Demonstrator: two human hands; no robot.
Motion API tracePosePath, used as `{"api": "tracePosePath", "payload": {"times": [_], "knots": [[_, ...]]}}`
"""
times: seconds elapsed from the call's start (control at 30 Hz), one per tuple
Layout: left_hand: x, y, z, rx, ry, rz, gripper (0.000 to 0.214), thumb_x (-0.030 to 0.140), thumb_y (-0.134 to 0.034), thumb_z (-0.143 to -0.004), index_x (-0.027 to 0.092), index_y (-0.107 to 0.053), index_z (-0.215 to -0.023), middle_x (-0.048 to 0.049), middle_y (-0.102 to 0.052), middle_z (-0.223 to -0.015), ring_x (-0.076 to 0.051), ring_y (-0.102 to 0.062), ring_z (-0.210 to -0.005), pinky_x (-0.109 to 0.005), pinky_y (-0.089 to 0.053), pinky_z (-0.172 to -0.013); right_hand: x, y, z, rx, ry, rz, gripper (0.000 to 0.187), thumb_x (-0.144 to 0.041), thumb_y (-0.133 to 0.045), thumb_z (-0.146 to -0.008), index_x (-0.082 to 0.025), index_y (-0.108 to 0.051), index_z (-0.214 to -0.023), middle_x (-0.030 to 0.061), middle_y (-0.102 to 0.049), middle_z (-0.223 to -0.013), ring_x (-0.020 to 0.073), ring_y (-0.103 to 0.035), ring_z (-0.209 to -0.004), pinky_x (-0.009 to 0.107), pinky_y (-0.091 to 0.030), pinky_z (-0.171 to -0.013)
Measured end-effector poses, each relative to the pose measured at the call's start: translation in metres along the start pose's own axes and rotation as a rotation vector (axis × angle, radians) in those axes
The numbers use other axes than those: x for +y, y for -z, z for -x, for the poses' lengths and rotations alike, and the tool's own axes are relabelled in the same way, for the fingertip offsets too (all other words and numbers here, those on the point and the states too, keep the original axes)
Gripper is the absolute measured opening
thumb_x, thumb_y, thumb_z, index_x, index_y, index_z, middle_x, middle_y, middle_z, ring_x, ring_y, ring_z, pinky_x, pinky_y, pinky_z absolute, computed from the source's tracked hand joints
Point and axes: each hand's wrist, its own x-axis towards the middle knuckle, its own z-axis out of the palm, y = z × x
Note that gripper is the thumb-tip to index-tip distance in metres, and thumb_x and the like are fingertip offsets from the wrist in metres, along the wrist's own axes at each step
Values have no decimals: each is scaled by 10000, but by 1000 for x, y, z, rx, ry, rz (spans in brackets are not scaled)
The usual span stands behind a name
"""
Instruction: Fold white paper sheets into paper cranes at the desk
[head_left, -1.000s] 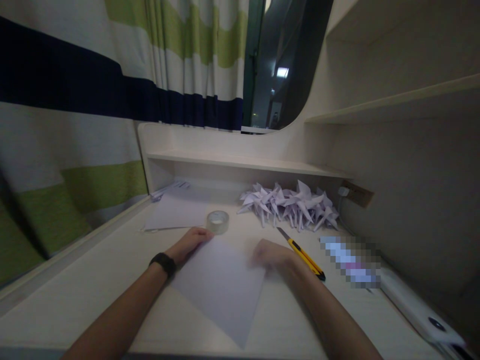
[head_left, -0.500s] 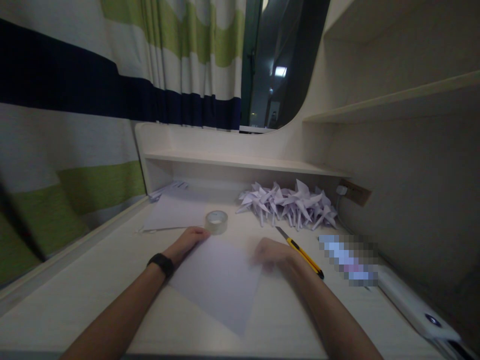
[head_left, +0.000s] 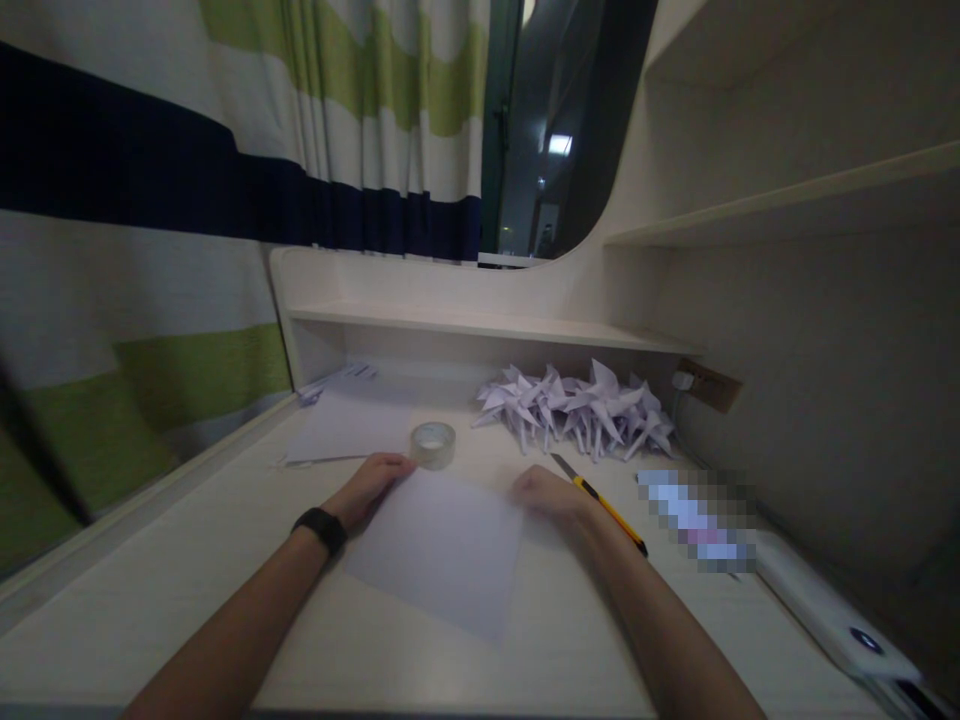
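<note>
A white sheet of paper [head_left: 442, 550] lies slightly turned on the desk between my hands. My left hand [head_left: 379, 480], with a black band on its wrist, grips the sheet's far left corner, fingers closed. At the far right corner, my right hand [head_left: 544, 492] is curled and pinches the paper's edge; its fingertips are partly hidden. A roll of clear tape [head_left: 433, 446] stands just beyond the left fingertips. To the right of my right hand rests a yellow utility knife [head_left: 609, 512] with its blade out, pointing away to the left.
Several white paper pinwheels [head_left: 577, 405] are heaped at the back right. More paper sheets [head_left: 349, 420] lie at the back left, beside some rolled paper [head_left: 337, 380]. A blurred-out object [head_left: 694, 520] and a white device [head_left: 832, 605] sit along the right wall, below a socket [head_left: 709, 385].
The sheet has turned a little, its near corner shifting up and right. My right hand, blurred before, now holds still at the sheet's right corner. My left hand has barely moved.
</note>
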Motion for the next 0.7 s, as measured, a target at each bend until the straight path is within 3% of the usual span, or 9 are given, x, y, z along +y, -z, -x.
{"api": "tracePosePath", "payload": {"times": [0.2, 0.33, 0.43, 0.57, 0.7], "knots": [[3, 1, 2, -16, -6, 11, 371, 439, -775, -592, 128, -597, -686, -27, -628, -625, -150, -547, -532, -266, -401, -516, 6, 3, 1, -67, 43, -77, 444, -543, -654, -670, -176, -457, -515, -61, -427, -422, 62, -349, -382, 203, -255, -403], [2, 2, 1, -59, 7, -15, 413, 487, -758, -611, 121, -611, -733, -47, -646, -658, -156, -551, -536, -269, -403, -518, 0, -5, -1, 170, 54, -91, 475, -555, -575, -771, -181, -426, -519, -72, -375, -422, 53, -285, -387, 207, -205, -408], [-2, -2, 1, -110, -12, -60, 426, 509, -742, -641, 118, -618, -756, -43, -640, -662, -150, -543, -538, -257, -384, -506, -12, -18, -4, 311, 126, 7, 379, -497, -595, -776, -156, -533, -623, -32, -495, -529, 81, -408, -486, 204, -291, -467], [-6, -11, 2, -149, -75, -150, 421, 529, -708, -685, 122, -602, -692, -23, -613, -625, -134, -512, -532, -245, -350, -497, -28, -36, -4, 225, 129, 224, 264, -383, -650, -736, -134, -623, -654, -5, -572, -608, 110, -488, -571, 215, -342, -528], [-9, -15, 4, -185, -79, -152, 414, 535, -661, -734, 127, -594, -707, -15, -594, -615, -133, -497, -524, -247, -340, -497, -34, -41, -1, 160, 53, 179, 298, -375, -621, -747, -136, -582, -573, -28, -500, -536, 98, -443, -517, 215, -316, -492]]}}
